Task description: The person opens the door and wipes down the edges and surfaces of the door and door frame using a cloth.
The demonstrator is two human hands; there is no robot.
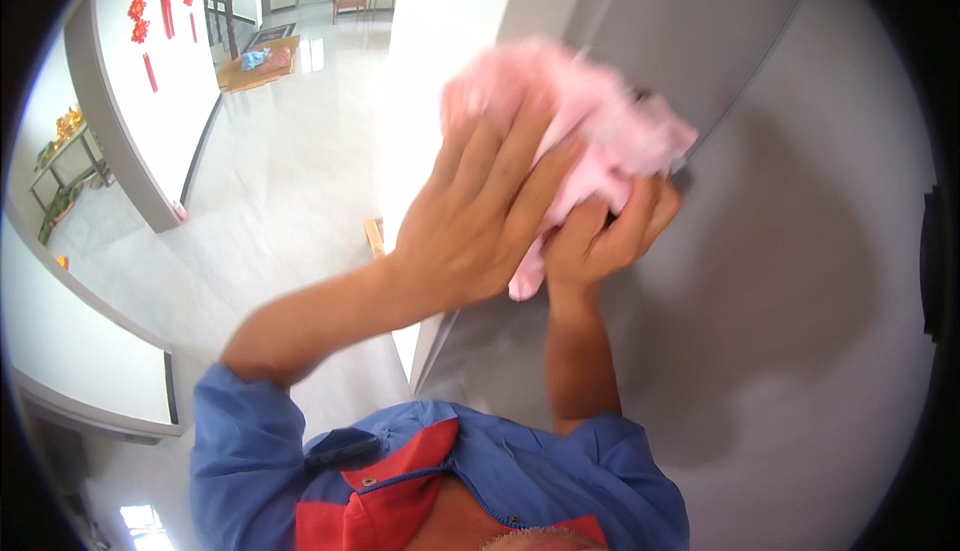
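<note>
Wiping: I am pressing a pink cloth [590, 126] against a grey panel [800, 281], and I judge this to be the middle of a wiping pass rather than its start or end.
Left hand: my left hand [480, 216] is lying flat and spread wide over the near side of the cloth, fingers [500, 151] fanned upward, palm pushing the fabric onto the surface.
Right hand: my right hand [605, 236] is curling in from below, fingers bent and closed on the lower fold of the cloth, bunching it.
Cloth position: the cloth is sitting between both hands and the panel, touching all three; its fluffy upper part is sticking out above and to the right of my fingers, and a small tail is hanging just under the left palm.
Surface: the cloth is lying right on a vertical seam [740, 101] where two grey faces are meeting; a paler edge is running down to the left of my wrists.
Next move, as I judge it: I am needing steady pressure from the flat hand while the gripping hand keeps the cloth from slipping, and a slide along the seam.
Surroundings: a glossy tiled floor [290, 191] is stretching away well to the left.
</note>
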